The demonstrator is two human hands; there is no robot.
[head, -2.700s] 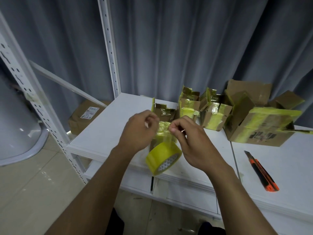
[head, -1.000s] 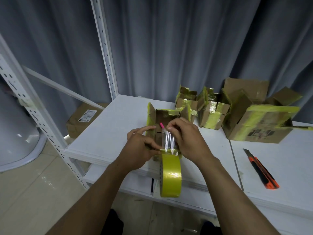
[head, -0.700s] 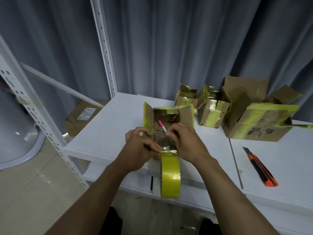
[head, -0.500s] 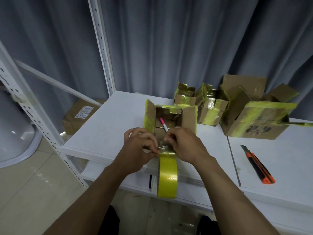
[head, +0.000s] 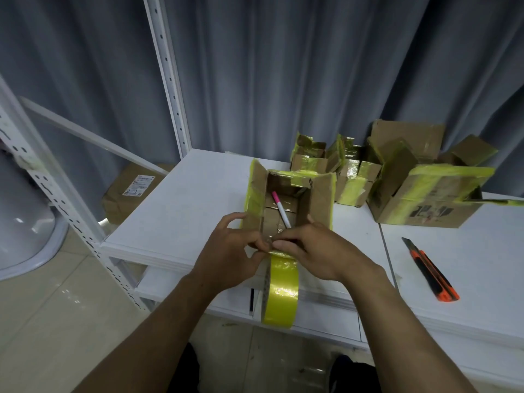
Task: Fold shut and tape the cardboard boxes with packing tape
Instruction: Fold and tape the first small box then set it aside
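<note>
A small open cardboard box (head: pixel 320 199) with yellow-taped flaps stands on the white table (head: pixel 184 205). A pink-capped marker (head: pixel 280 208) lies inside it. My left hand (head: pixel 229 251) and my right hand (head: pixel 314 251) meet at the box's near edge, both pinching the loose end of the tape there. The yellow tape roll (head: pixel 280 290) hangs on edge from that strip, below my hands and in front of the table's edge.
Several more taped, open boxes (head: pixel 425 194) crowd the table's back right. An orange utility knife (head: pixel 431 273) lies on the right. A white shelf post (head: pixel 167 72) rises at the back left. A labelled carton (head: pixel 130 191) sits on the floor at left.
The box now stands in front of me with its flaps open. My hands lowered the tape end to its near edge. The roll turned on edge and hangs lower.
</note>
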